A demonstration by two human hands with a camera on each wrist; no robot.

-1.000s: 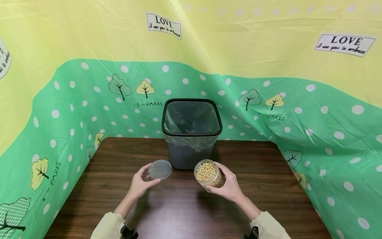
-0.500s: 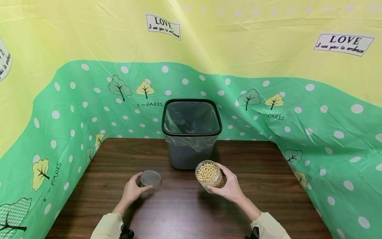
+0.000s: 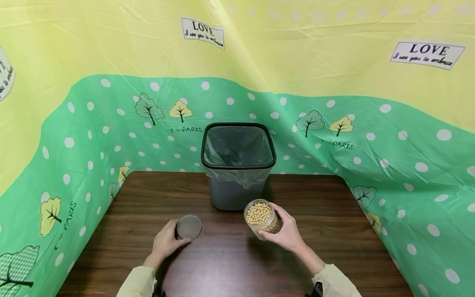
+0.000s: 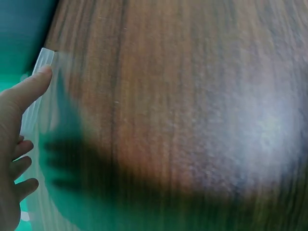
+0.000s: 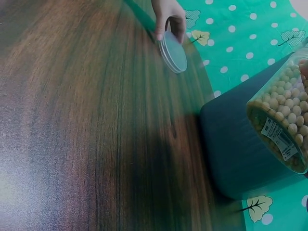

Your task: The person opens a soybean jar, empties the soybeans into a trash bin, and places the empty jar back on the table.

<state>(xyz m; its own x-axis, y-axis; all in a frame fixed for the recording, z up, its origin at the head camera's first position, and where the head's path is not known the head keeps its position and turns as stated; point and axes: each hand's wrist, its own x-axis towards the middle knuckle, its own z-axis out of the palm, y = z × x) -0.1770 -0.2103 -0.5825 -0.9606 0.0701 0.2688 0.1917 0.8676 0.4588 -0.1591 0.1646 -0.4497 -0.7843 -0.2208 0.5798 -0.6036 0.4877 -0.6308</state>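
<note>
My left hand (image 3: 164,242) grips the rim of a round translucent lid (image 3: 189,227) between thumb and fingers, low at the table's left half. Whether the lid fully touches the wood I cannot tell. In the left wrist view the thumb lies along the lid's edge (image 4: 43,60). With my right hand (image 3: 286,232) I hold a clear jar (image 3: 262,218) of soybeans, raised above the table and tilted so its uncovered mouth faces up and left. The right wrist view shows the jar's base with a white label (image 5: 280,138), while most of that hand lies out of frame.
A dark grey trash can (image 3: 237,187) with a black rim and a clear plastic liner stands at the back middle, just behind the jar. The brown wooden table (image 3: 222,264) is bordered by a green and yellow patterned cloth (image 3: 315,82) at the back and sides.
My left hand has carried the lid left, toward me and down to the table's level. The right hand and jar have shifted only very slightly.
</note>
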